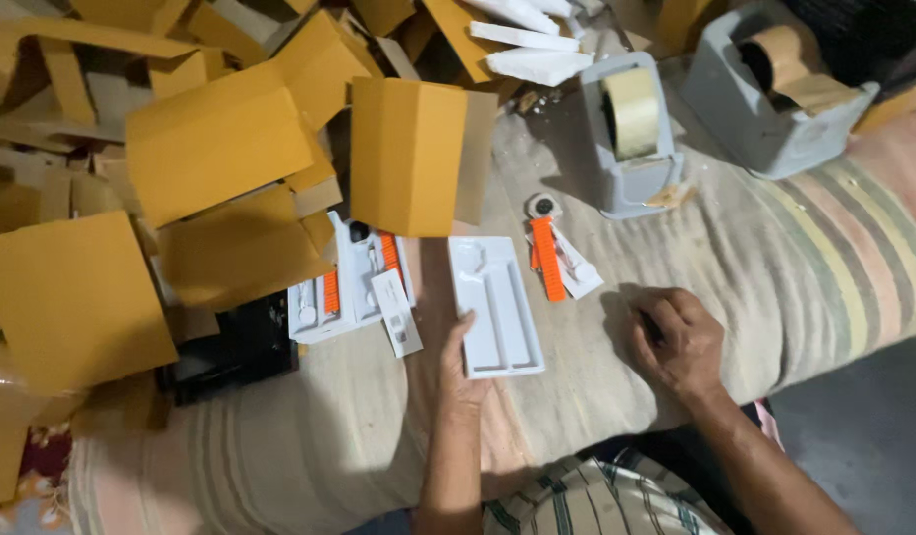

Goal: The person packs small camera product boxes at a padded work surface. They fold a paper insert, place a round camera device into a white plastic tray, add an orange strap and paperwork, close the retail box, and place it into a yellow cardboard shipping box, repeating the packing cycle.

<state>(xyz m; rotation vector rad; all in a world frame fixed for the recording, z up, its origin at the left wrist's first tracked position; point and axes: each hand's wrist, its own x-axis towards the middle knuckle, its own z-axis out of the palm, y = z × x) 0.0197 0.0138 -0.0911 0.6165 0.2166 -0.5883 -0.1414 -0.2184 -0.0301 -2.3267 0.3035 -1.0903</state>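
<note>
Hands: left hand [461,369] lies open and flat, fingertips on the near left edge of an empty white moulded plastic tray [494,305]; it pins the tray and grips nothing. Right hand [678,342] rests knuckles-up on the cloth to the right, fingers curled around something small and dark; I cannot tell what it is.
Tray position: centre of the scene, lying flat, long side running near to far, its shallow slots bare.
Loose watch: orange-strapped wristwatch with a round dark face [545,248] lies on a small white card just right of the tray, apart from it.
Filled trays: more white trays already holding orange straps [351,282] sit just left of the empty one, with a white paper slip [397,312] beside them.
Doing it well: judging from the layout, keeping the flat palm steady on the tray should stop it sliding on the soft cloth.
Surface: pale striped blanket [805,267], soft and creased.
Far side: two grey desktop tape dispensers [631,134], one with clear tape, one with brown.
Left side: heap of flat mustard-yellow cardboard boxes [215,149], one standing open [410,154] beyond the tray; a black box [242,347] lies under the heap's near edge.
</note>
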